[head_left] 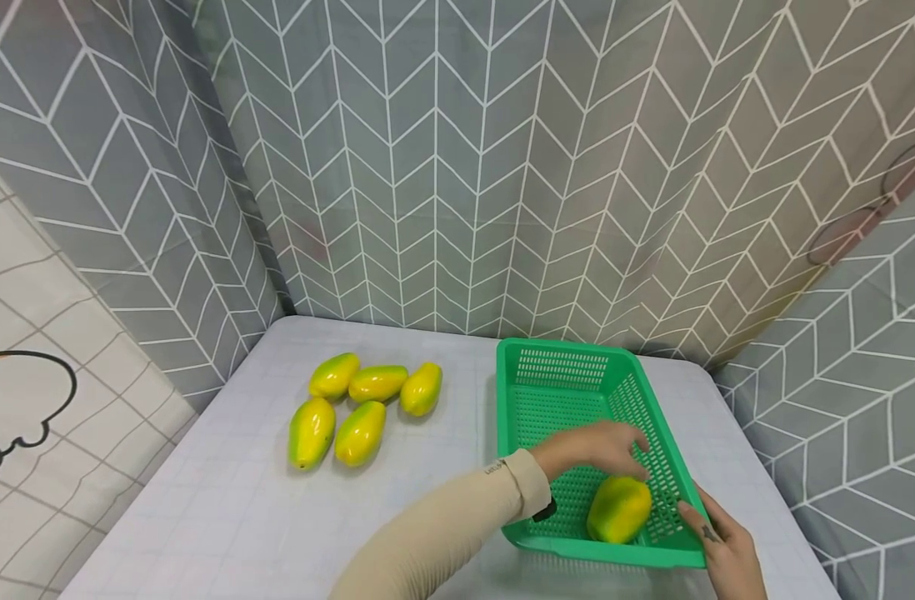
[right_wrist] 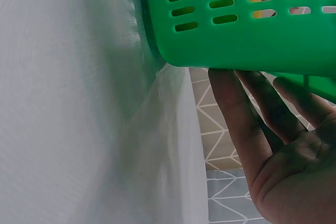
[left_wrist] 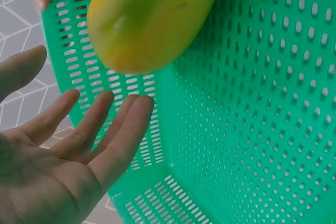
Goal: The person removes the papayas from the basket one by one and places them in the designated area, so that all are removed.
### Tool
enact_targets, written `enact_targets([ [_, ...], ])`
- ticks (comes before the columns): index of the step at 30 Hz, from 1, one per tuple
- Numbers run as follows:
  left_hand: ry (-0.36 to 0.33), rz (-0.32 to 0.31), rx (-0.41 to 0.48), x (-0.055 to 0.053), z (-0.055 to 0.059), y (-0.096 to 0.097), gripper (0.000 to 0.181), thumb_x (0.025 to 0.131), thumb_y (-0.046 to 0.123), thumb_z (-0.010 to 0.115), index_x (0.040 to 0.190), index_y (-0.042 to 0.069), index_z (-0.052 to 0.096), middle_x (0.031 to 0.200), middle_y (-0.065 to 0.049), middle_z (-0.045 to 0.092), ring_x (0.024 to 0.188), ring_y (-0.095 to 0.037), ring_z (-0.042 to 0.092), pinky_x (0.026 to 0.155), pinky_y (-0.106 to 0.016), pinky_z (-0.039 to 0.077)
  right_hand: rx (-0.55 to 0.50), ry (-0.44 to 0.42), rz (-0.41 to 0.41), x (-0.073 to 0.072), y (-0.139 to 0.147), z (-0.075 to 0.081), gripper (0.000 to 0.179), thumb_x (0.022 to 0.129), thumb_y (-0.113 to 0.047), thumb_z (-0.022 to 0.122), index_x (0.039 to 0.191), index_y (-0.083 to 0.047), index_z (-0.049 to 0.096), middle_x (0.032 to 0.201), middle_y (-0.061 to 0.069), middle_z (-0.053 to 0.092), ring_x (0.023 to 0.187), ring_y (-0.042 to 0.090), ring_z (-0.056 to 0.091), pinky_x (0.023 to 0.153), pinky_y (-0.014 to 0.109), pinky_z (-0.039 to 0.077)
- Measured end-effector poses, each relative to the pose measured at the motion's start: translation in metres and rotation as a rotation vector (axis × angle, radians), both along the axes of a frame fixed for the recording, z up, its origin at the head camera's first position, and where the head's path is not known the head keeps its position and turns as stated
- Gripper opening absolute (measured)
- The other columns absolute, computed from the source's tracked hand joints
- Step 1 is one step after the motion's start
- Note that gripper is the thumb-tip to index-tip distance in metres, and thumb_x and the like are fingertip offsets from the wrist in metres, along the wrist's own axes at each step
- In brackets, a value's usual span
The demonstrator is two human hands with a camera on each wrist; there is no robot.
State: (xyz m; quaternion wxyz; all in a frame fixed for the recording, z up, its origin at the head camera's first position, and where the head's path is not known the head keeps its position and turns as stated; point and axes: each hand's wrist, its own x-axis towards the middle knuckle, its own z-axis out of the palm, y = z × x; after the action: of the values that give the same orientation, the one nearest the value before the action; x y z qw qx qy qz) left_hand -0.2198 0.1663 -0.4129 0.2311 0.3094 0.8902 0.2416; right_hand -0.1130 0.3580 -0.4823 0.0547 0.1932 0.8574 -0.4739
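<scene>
A yellow-green papaya (head_left: 619,510) lies in the front right part of a green plastic basket (head_left: 562,546). Just above it is my left hand (head_left: 603,448), its fingers spread and holding nothing; in the left wrist view a gap shows between the fingertips (left_wrist: 142,106) and the papaya (left_wrist: 152,19). At the basket's front right corner, my right hand (head_left: 731,546) grips the rim, thumb on the inner side and fingers outside. The right wrist view has the fingers of the right hand (right_wrist: 294,150) at the basket's edge (right_wrist: 236,51).
Several more papayas, among them one at the front (head_left: 361,434) and one at the right (head_left: 422,389), sit grouped on the left of the white-covered table (head_left: 225,508). A patterned grey curtain (head_left: 427,167) hangs behind the table and along its sides.
</scene>
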Motion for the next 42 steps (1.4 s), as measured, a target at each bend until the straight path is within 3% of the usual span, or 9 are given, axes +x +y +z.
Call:
enact_targets([
  [8, 0.001, -0.013, -0.072, 0.008, -0.008, 0.007, 0.046, 0.100, 0.040, 0.070, 0.145, 0.032, 0.062, 0.148, 0.018, 0.062, 0.123, 0.002, 0.062, 0.098, -0.022, 0.055, 0.005, 0.007, -0.001, 0.001, 0.000, -0.001, 0.081, 0.108, -0.059, 0.047, 0.167, -0.006, 0.027, 0.160, 0.030, 0.047, 0.080, -0.006, 0.067, 0.075, 0.022, 0.058],
  [14, -0.033, -0.047, -0.080, 0.011, -0.015, 0.009, 0.049, 0.100, 0.039, 0.071, 0.147, 0.031, 0.060, 0.149, 0.018, 0.060, 0.127, 0.002, 0.061, 0.098, -0.020, 0.054, 0.007, 0.016, -0.005, 0.001, 0.001, 0.000, 0.081, 0.108, -0.058, 0.048, 0.167, -0.006, 0.028, 0.152, 0.030, 0.056, 0.079, -0.002, 0.069, 0.074, 0.024, 0.059],
  [20, -0.068, -0.069, -0.097, 0.013, -0.018, 0.010, 0.050, 0.100, 0.040, 0.071, 0.148, 0.031, 0.060, 0.150, 0.019, 0.059, 0.129, 0.001, 0.060, 0.096, -0.020, 0.055, 0.009, 0.000, 0.002, 0.000, 0.000, 0.000, 0.082, 0.109, -0.059, 0.046, 0.167, -0.006, 0.026, 0.161, 0.030, 0.044, 0.079, -0.006, 0.067, 0.074, 0.023, 0.059],
  [24, -0.076, -0.085, -0.102, 0.014, -0.019, 0.012, 0.050, 0.100, 0.039, 0.071, 0.148, 0.031, 0.060, 0.148, 0.019, 0.061, 0.124, 0.002, 0.062, 0.093, -0.019, 0.056, 0.010, -0.007, 0.002, 0.000, 0.000, 0.001, 0.081, 0.109, -0.059, 0.045, 0.167, -0.005, 0.025, 0.164, 0.030, 0.039, 0.079, -0.008, 0.065, 0.074, 0.022, 0.058],
  [31, -0.141, -0.077, -0.118, 0.016, -0.019, 0.013, 0.053, 0.099, 0.037, 0.073, 0.150, 0.034, 0.058, 0.129, 0.017, 0.067, 0.093, 0.001, 0.064, 0.069, -0.021, 0.058, 0.016, -0.018, 0.007, -0.001, 0.001, 0.001, 0.081, 0.109, -0.059, 0.044, 0.168, -0.006, 0.025, 0.168, 0.029, 0.032, 0.080, -0.019, 0.054, 0.075, 0.019, 0.056],
  [42, -0.181, -0.069, -0.127, 0.017, -0.017, 0.012, 0.058, 0.097, 0.036, 0.076, 0.151, 0.036, 0.055, 0.120, 0.016, 0.067, 0.087, -0.002, 0.065, 0.064, -0.025, 0.060, 0.008, -0.015, 0.010, -0.001, 0.001, 0.001, 0.081, 0.109, -0.058, 0.045, 0.168, -0.006, 0.025, 0.167, 0.028, 0.032, 0.079, -0.018, 0.057, 0.076, 0.020, 0.057],
])
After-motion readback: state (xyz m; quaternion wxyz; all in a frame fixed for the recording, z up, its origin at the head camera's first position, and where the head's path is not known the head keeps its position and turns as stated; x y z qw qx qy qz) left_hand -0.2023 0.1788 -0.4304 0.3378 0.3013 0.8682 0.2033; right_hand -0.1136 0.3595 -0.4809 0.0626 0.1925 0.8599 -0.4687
